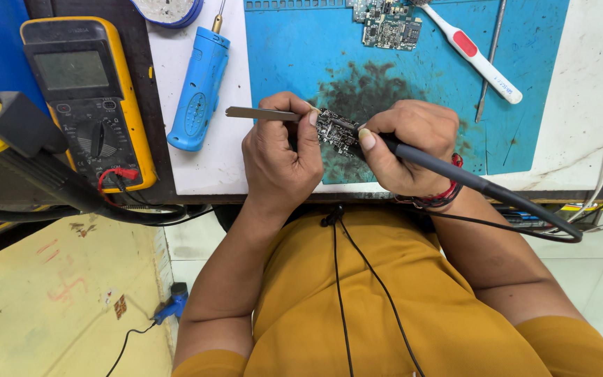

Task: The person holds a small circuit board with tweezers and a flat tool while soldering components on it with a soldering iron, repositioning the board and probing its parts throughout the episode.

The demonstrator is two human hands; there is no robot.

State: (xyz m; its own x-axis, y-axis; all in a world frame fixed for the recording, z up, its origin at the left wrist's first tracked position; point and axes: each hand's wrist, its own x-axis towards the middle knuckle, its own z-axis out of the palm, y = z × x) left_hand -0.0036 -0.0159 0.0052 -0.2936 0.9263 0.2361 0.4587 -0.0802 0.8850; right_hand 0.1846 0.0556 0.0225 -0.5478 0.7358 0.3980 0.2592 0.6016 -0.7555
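Observation:
My left hand (280, 157) grips metal tweezers (256, 113) whose handle sticks out to the left. Their tips reach a small dark circuit board (336, 132) held over the stained blue work mat (301, 56). My right hand (410, 143) holds a black soldering iron (455, 171) like a pen, its tip hidden at the board. The iron's cable (553, 223) runs off to the right past my wrist, which wears a red thread band.
A yellow multimeter (85, 98) with red and black leads lies at the left. A blue pen-shaped tool (200, 87) rests on the white bench. A second circuit board (389, 24), a white and red toothbrush (479, 59) and a thin metal probe (491, 56) lie on the mat's far side.

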